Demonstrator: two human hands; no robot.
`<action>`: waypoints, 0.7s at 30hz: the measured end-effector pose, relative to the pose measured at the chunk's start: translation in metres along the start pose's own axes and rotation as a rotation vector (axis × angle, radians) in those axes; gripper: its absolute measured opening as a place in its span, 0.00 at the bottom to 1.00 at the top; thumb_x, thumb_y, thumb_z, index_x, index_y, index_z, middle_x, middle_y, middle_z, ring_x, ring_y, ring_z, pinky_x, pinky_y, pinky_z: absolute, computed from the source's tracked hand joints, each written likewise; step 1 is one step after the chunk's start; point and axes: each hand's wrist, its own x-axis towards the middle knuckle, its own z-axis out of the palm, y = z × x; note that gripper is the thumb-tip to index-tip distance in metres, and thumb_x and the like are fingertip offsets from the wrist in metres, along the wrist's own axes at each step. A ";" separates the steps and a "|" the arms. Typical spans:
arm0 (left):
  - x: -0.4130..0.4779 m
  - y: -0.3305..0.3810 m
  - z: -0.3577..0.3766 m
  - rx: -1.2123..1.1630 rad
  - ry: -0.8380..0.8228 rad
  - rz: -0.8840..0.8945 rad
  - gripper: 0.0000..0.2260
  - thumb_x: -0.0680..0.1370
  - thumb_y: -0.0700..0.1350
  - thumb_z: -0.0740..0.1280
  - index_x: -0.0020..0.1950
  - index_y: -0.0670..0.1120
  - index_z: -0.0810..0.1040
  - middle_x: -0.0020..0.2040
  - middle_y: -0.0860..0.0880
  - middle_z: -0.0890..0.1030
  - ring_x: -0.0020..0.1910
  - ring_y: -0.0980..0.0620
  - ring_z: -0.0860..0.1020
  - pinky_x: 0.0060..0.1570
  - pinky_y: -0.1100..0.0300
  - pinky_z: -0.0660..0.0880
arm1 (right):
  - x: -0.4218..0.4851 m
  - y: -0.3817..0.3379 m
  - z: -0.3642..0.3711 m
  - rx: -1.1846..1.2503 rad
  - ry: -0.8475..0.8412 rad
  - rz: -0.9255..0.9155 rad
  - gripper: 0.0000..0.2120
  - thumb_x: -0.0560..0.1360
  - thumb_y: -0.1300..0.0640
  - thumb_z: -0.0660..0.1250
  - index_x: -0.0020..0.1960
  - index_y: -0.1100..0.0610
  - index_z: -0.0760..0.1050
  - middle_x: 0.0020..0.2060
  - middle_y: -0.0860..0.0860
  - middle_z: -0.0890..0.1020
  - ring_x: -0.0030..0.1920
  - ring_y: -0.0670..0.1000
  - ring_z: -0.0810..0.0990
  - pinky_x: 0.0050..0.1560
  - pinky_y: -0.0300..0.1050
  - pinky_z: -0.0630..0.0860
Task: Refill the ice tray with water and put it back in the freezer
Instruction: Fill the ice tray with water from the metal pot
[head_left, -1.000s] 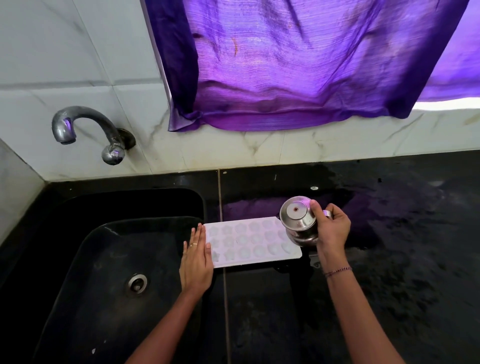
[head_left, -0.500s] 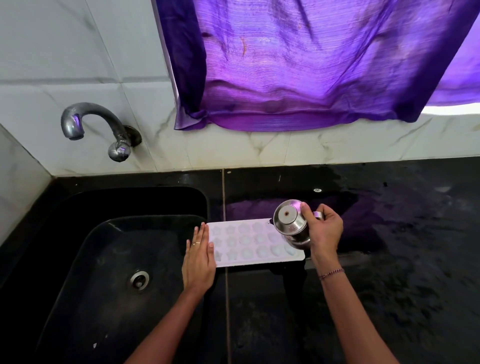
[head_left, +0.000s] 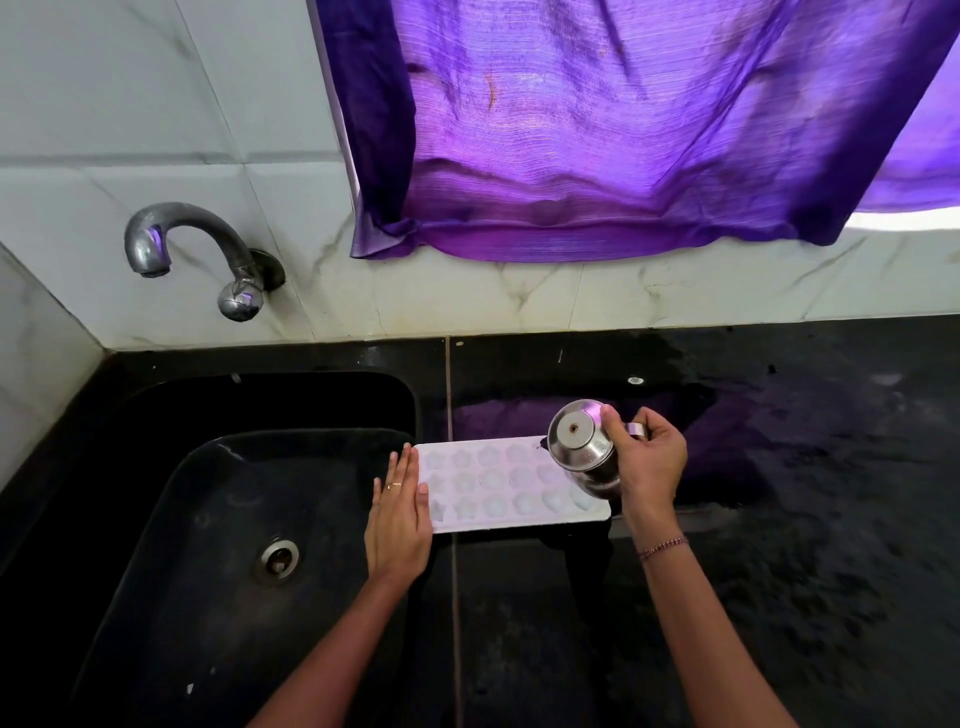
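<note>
A white ice tray (head_left: 498, 512) with star-shaped and round cells lies flat on the black counter, just right of the sink. My left hand (head_left: 399, 519) rests flat, fingers together, against the tray's left end. My right hand (head_left: 647, 457) grips a steel jug (head_left: 584, 447) by its handle. The jug is tipped far over the tray's right end, its base facing me. The jug hides the tray's far right corner.
A black sink (head_left: 223, 519) with a metal drain (head_left: 279, 558) fills the left side. A steel tap (head_left: 192, 249) sticks out of the white tiled wall above it. A purple curtain (head_left: 623, 130) hangs over the back wall. The black counter (head_left: 805, 519) runs to the right, wet in patches.
The jug has shifted a little left over the tray and tipped further. My left hand stays at the tray's left end.
</note>
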 end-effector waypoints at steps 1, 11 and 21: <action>0.000 0.000 0.000 0.001 0.000 0.000 0.30 0.77 0.57 0.39 0.76 0.46 0.55 0.76 0.55 0.54 0.75 0.60 0.49 0.74 0.60 0.45 | 0.000 0.000 0.000 0.005 0.001 0.008 0.22 0.70 0.60 0.74 0.29 0.56 0.61 0.25 0.49 0.63 0.28 0.44 0.60 0.29 0.36 0.63; 0.000 -0.001 0.001 -0.001 0.002 -0.002 0.30 0.77 0.57 0.39 0.76 0.46 0.55 0.76 0.55 0.54 0.76 0.59 0.49 0.74 0.60 0.44 | 0.003 0.003 0.000 0.141 0.014 0.145 0.21 0.70 0.60 0.73 0.29 0.54 0.61 0.28 0.52 0.65 0.32 0.50 0.63 0.35 0.43 0.67; 0.000 0.001 0.001 -0.008 0.001 0.000 0.30 0.77 0.57 0.39 0.76 0.46 0.54 0.76 0.55 0.54 0.75 0.60 0.49 0.74 0.61 0.45 | -0.005 0.001 0.012 0.148 -0.023 0.110 0.22 0.70 0.62 0.73 0.29 0.55 0.61 0.27 0.51 0.64 0.30 0.47 0.62 0.32 0.38 0.65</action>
